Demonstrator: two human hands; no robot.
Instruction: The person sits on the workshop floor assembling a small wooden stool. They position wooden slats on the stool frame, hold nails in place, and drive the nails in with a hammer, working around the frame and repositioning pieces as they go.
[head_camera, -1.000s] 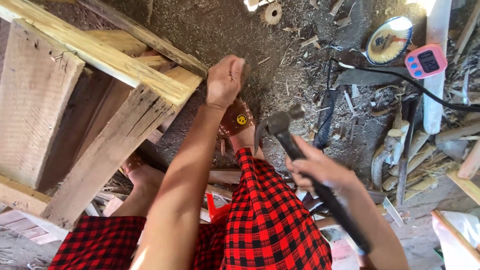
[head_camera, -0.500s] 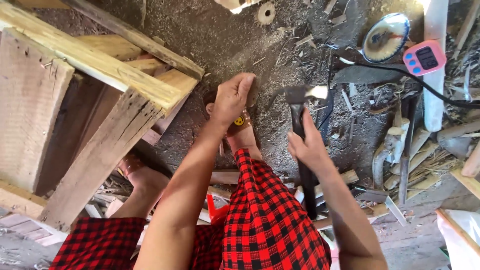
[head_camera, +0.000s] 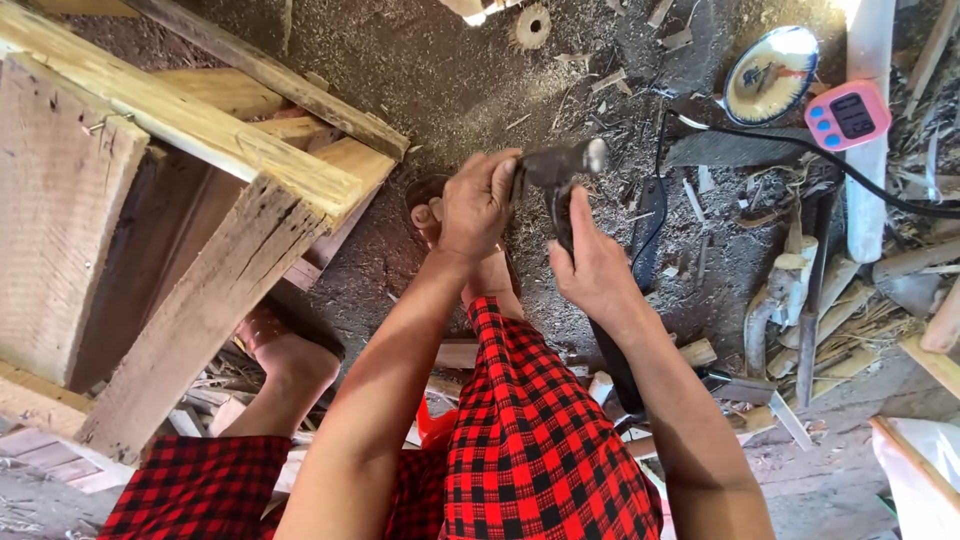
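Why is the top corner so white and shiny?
Head view: strong sunlight blows out the pale board and glares off the plate at top right; the hammer head glints too; the hands, left hand and right hand, stay evenly lit and sharp.

Sawdust-strewn dirt floor (head_camera: 440, 70) bears wood scraps (head_camera: 850, 310), timber frame (head_camera: 200, 180).

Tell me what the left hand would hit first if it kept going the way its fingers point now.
The left hand points up-right in the picture, fingers closed at the hammer head. That is already at its fingertips; beyond lies sawdust-covered ground, though depth is hard to judge.
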